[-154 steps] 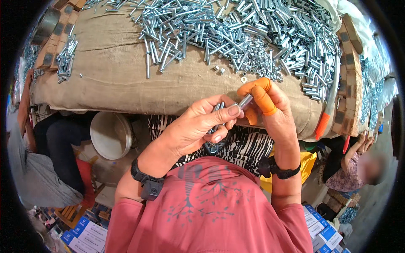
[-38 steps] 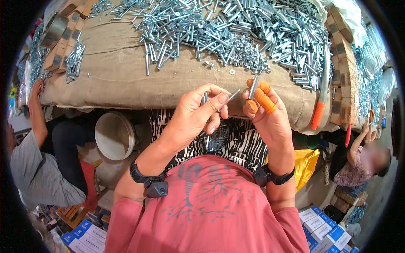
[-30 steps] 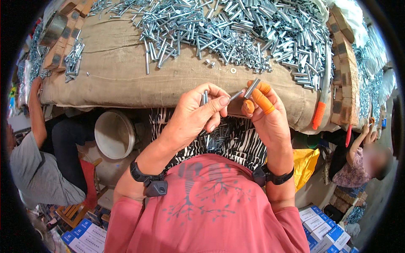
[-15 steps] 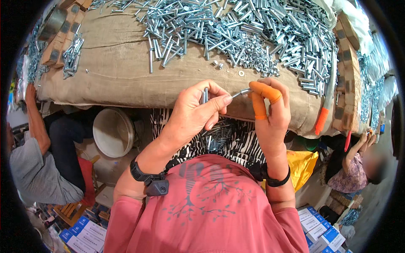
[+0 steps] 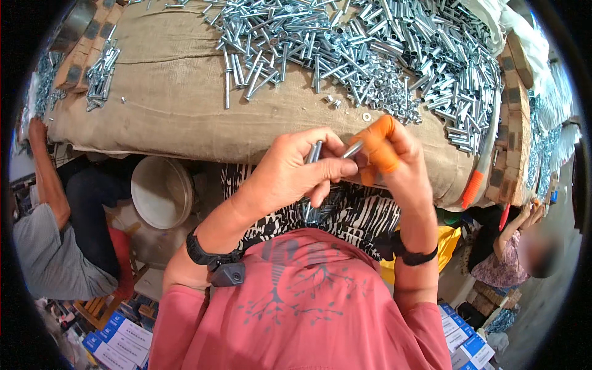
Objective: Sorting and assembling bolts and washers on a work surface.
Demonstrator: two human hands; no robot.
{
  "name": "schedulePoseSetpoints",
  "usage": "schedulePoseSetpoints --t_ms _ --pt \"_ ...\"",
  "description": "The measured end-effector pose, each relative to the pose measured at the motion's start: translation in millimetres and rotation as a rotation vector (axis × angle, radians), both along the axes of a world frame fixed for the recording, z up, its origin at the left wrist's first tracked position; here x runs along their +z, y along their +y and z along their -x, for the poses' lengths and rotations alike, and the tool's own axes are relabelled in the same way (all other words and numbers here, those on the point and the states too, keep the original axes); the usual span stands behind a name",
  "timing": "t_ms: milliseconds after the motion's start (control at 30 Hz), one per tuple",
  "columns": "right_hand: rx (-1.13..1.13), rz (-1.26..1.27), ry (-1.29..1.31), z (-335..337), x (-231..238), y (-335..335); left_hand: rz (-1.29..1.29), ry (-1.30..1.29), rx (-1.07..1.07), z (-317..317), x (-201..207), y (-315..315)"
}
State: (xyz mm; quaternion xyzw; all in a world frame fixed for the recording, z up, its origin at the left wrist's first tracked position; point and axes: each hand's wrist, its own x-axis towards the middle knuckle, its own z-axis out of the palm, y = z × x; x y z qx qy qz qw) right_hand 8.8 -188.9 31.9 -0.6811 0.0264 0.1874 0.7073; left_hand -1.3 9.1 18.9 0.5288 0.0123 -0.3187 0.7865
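My left hand (image 5: 291,165) is closed around silvery bolts (image 5: 314,152) whose ends rise from the curled fingers. Between its thumb and forefinger a single bolt (image 5: 353,150) sticks out towards the right. My right hand (image 5: 401,154), wearing orange finger covers, closes round that bolt's far end; the motion blurs its fingertips, and whatever small part they may hold cannot be made out. Both hands meet above my lap, at the near edge of the cloth-covered table (image 5: 166,123). More bolts (image 5: 312,214) lie in my lap below them.
Heaped on the table are long bolts (image 5: 253,68), metal sleeves (image 5: 394,31) and small nuts (image 5: 388,92). A washer (image 5: 366,116) lies close to my right hand. A white bucket (image 5: 161,192) stands left of my knees. Co-workers sit at either side. An orange-handled tool (image 5: 473,189) hangs over the right edge.
My right hand has turned inward, its fingers folding round the bolt's end. Both hands have come closer together and slightly lower. The view has shifted a little.
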Motion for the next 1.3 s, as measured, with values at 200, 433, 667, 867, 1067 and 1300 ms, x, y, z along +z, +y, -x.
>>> schedulePoseSetpoints --t_ms 200,433,667,867,1067,1300 --pt "-0.005 0.881 -0.763 -27.2 -17.9 25.9 0.160 -0.051 0.228 -3.0 -10.6 12.2" --pt "-0.144 0.509 -0.417 -15.7 -12.1 24.7 0.083 -0.052 0.211 -2.5 -11.0 14.2" --pt "-0.121 -0.051 -0.194 17.3 -4.2 0.2 0.054 -0.054 0.062 9.3 -0.7 -6.4" --pt "-0.151 -0.247 -0.126 30.2 -12.8 -10.0 0.043 -0.048 0.009 15.8 4.3 -16.1" --pt "-0.185 -0.377 -0.156 34.7 -17.8 -14.2 0.009 -0.061 -0.011 19.4 7.5 -21.2" --pt "-0.137 -0.244 -0.192 31.3 -5.3 -21.8 -0.057 -0.106 -0.007 19.3 8.7 -29.1"
